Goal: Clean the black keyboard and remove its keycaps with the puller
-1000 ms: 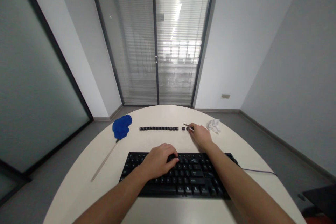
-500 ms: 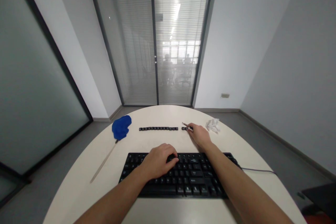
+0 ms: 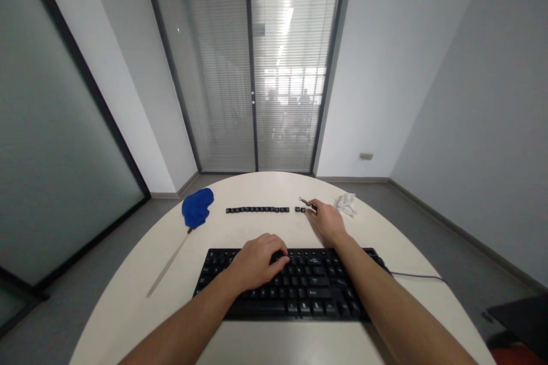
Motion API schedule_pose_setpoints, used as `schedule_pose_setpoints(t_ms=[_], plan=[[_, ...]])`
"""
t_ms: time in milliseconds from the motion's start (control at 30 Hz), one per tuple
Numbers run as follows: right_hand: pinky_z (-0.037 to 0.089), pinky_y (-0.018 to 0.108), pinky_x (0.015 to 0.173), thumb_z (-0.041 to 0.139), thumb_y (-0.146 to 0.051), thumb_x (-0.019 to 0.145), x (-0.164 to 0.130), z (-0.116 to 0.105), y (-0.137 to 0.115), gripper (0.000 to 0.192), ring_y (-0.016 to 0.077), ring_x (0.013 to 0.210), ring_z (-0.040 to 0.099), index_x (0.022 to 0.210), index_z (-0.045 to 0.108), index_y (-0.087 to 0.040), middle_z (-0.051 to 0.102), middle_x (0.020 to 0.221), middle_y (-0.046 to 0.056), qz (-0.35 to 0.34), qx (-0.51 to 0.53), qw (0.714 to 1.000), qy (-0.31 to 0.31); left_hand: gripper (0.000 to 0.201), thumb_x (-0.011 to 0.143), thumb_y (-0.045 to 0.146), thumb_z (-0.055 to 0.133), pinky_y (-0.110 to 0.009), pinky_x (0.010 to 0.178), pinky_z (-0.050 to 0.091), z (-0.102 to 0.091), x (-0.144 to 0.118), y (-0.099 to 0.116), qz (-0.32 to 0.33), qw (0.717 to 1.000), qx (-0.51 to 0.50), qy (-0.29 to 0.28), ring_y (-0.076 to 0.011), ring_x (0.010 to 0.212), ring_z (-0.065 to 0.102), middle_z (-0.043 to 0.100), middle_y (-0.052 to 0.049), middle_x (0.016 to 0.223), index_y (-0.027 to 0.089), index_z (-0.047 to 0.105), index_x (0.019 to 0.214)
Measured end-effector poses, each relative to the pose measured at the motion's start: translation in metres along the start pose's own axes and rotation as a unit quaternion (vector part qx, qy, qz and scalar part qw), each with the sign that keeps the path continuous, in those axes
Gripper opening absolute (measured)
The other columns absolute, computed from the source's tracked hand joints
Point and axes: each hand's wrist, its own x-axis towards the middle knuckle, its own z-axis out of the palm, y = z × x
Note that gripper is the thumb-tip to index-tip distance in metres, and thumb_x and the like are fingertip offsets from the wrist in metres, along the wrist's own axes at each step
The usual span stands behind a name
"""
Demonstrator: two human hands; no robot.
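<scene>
My left hand [image 3: 257,261] lies palm down on the black keyboard [image 3: 299,285], fingers loosely curled over the keys and gripping nothing. My right hand [image 3: 327,219] reaches past the keyboard's far edge — fingers pinched shut on a thin metal tool [image 3: 307,203], its tip just beside 2 loose keycaps [image 3: 300,209]. A row of removed keycaps [image 3: 257,210] sits left of them on the white table [image 3: 128,308].
</scene>
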Motion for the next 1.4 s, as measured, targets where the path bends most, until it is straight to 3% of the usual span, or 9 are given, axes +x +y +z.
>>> schedule_pose_setpoints(t_ms=[467,667,800,967,1100,1267,1400], plan=[[0.044,0.029,0.072,0.052,-0.035,0.092,0.006,0.007,-0.002,0.027,0.0247,0.092,0.068,0.109,0.072,-0.026,0.075,0.100,0.009,0.000,0.030,1.000,-0.001,0.006,0.091,0.025,0.058,-0.030,0.086,0.046,0.001,0.000,-0.001,-0.004,1.000,0.000,-0.004,-0.0185,0.095,0.058,0.067,-0.001,0.099,0.022,0.062,0.095],[0.043,0.029,0.070,0.054,-0.038,0.092,0.006,0.004,-0.003,0.030,0.0254,0.091,0.068,0.114,0.069,-0.025,0.075,0.100,0.010,0.011,0.062,0.998,0.016,0.006,0.090,0.025,0.059,-0.030,0.086,0.046,0.000,-0.001,-0.001,-0.005,1.000,-0.001,-0.005,-0.0187,0.095,0.059,0.067,-0.001,0.099,0.022,0.062,0.095],[0.044,0.029,0.071,0.041,-0.048,0.098,0.006,-0.013,-0.008,0.041,0.0254,0.087,0.068,0.110,0.069,-0.021,0.075,0.093,0.011,0.009,0.093,0.995,0.035,0.006,0.091,0.025,0.058,-0.031,0.086,0.046,0.000,-0.001,-0.001,-0.003,1.000,-0.002,-0.005,-0.0189,0.095,0.059,0.067,-0.002,0.098,0.021,0.062,0.094],[0.045,0.029,0.076,0.021,-0.054,0.101,-0.006,-0.055,-0.007,0.063,0.0236,0.084,0.067,0.103,0.073,-0.020,0.072,0.085,0.009,-0.015,0.138,0.989,0.045,0.008,0.091,0.025,0.057,-0.031,0.086,0.047,0.001,-0.001,-0.002,0.000,1.000,-0.003,-0.004,-0.0194,0.094,0.059,0.067,-0.002,0.098,0.022,0.063,0.095],[0.044,0.030,0.077,0.025,-0.062,0.097,-0.031,-0.083,0.009,0.066,0.0234,0.083,0.064,0.092,0.076,-0.020,0.068,0.082,0.008,-0.049,0.187,0.979,0.068,0.009,0.091,0.025,0.056,-0.032,0.086,0.047,0.001,-0.001,-0.002,-0.004,1.000,-0.002,-0.006,-0.0194,0.094,0.059,0.067,-0.002,0.098,0.022,0.063,0.096],[0.039,0.026,0.053,0.041,-0.067,0.091,-0.060,-0.084,0.037,0.059,0.0157,0.052,0.052,0.091,0.072,-0.016,0.054,0.056,0.000,-0.039,0.269,0.962,0.008,0.008,0.091,0.026,0.057,-0.032,0.087,0.047,0.000,-0.001,-0.001,-0.006,1.000,0.000,-0.005,-0.0192,0.095,0.059,0.067,-0.002,0.098,0.022,0.063,0.095],[0.041,0.025,0.056,0.051,-0.062,0.088,-0.067,-0.070,0.051,0.048,0.0148,0.053,0.053,0.071,0.060,-0.018,0.057,0.056,0.000,-0.058,0.306,0.950,-0.036,0.008,0.092,0.025,0.056,-0.031,0.087,0.046,0.000,0.000,-0.001,-0.005,1.000,-0.002,-0.007,-0.0189,0.094,0.059,0.067,-0.002,0.098,0.022,0.063,0.095]])
